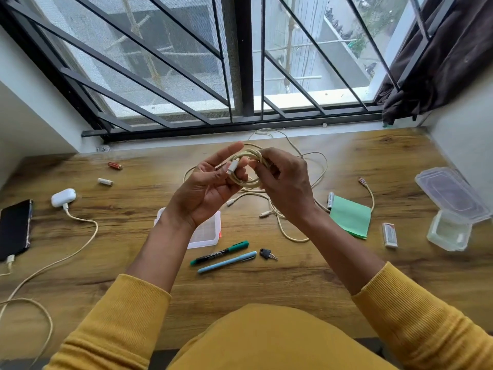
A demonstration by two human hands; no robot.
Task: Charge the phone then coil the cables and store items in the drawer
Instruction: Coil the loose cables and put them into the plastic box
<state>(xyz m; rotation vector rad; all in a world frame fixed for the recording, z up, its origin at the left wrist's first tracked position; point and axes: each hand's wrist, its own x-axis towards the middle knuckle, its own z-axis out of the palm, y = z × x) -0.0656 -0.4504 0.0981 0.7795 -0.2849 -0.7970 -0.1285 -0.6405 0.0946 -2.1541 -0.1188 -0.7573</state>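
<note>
Above the wooden desk (293, 276) I hold a cream cable coil (246, 180) between both hands. My left hand (210, 185) lies palm-up with the coil looped over its fingers and the white plug against them. My right hand (282, 180) pinches the coil's right side. More loose cream cables (317, 166) lie tangled on the desk behind and below the hands. At the far left the black phone (14, 228) lies with a cable plugged into its near end. A white charger (63, 197) with its own cable sits beside it.
Two batteries (114, 165) lie at the left, a third by the green paper (350, 216). A small clear box (205, 233), two pens (226, 259) and a key (268, 254) lie below my hands. Clear containers (450, 198) stand at the right. A barred window runs along the back.
</note>
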